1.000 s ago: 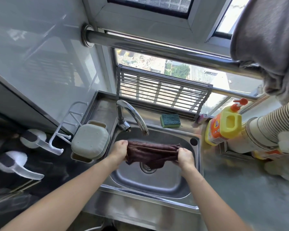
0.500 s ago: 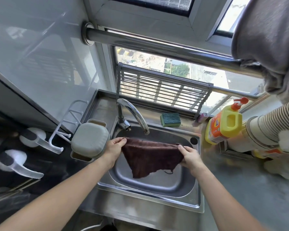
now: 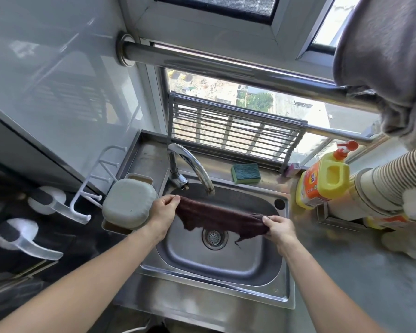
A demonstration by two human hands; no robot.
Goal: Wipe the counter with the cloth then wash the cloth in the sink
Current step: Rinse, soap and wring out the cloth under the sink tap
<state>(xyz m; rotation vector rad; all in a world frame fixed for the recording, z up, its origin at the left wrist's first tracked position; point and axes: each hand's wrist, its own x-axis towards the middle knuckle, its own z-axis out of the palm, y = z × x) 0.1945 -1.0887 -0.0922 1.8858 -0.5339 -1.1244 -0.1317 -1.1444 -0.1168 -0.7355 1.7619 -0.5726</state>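
Observation:
A dark maroon cloth hangs stretched over the steel sink, just below the faucet spout. My left hand pinches its left corner near the sink's left rim. My right hand grips the bunched right end. The cloth sags between both hands above the drain. No water shows at the spout. The grey counter lies to the right of the sink.
A green sponge lies behind the sink by a folding rack. An orange detergent bottle and stacked paper cups stand at right. A grey-green lidded box sits at the sink's left. A grey towel hangs overhead.
The cloth was bunched between both hands, then spread open and hanging low. Now it is gathered narrower again, and my right hand sits lower with the end bunched.

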